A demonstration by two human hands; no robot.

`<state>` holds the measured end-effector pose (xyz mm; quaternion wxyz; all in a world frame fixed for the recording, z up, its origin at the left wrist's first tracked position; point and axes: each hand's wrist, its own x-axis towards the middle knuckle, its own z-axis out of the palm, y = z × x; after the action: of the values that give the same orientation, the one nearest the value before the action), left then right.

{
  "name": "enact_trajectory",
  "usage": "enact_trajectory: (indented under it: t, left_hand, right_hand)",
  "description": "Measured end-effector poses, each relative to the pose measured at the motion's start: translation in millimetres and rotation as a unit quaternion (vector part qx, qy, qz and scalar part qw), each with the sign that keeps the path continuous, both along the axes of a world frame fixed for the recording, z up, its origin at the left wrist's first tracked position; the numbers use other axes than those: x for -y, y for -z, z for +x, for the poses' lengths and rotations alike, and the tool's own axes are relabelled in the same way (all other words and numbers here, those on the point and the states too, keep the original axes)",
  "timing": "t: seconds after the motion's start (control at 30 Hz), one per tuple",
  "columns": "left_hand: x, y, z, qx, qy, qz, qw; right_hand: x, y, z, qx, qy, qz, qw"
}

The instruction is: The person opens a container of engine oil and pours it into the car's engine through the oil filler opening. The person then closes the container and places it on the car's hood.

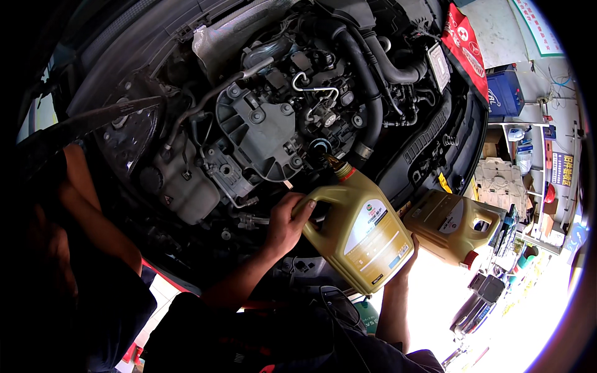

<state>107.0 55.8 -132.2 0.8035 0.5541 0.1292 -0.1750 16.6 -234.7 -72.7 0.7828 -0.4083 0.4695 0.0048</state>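
Note:
A gold plastic oil jug (367, 239) is tilted over the engine, its neck toward the far side. Through its handle wraps my left hand (287, 225), closed. At the lower right side of the jug, my right hand (407, 258) holds it near the base; most of those fingers are hidden behind it. Brown oil (334, 163) shows at the jug's mouth, beside a round filler opening (319, 148) in the engine. The dark engine cover (258, 124) lies to the left of that opening.
A second gold jug (444, 214) with a red cap lies on its side at the front edge of the engine bay. Another person's arm (99, 211) is at the left. Hoses (372, 112) and a pale reservoir (186, 186) surround the engine. Shelves (528, 149) stand at right.

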Motion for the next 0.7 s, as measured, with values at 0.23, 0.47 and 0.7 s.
enact_trajectory:
  t: [0.23, 0.47, 0.7]
  left_hand:
    - [-1, 0, 0, 0.017, 0.006, 0.022, 1.000]
    - [-1, 3, 0, 0.009, 0.006, 0.009, 1.000]
    - [0, 11, -1, 0.018, 0.004, 0.043, 0.999]
  right_hand:
    - [4, 4, -2, 0.022, 0.002, 0.008, 1.000]
    - [-5, -4, 5, 0.015, 0.018, 0.014, 1.000]
    - [1, 3, 2, -0.001, 0.015, 0.008, 1.000]
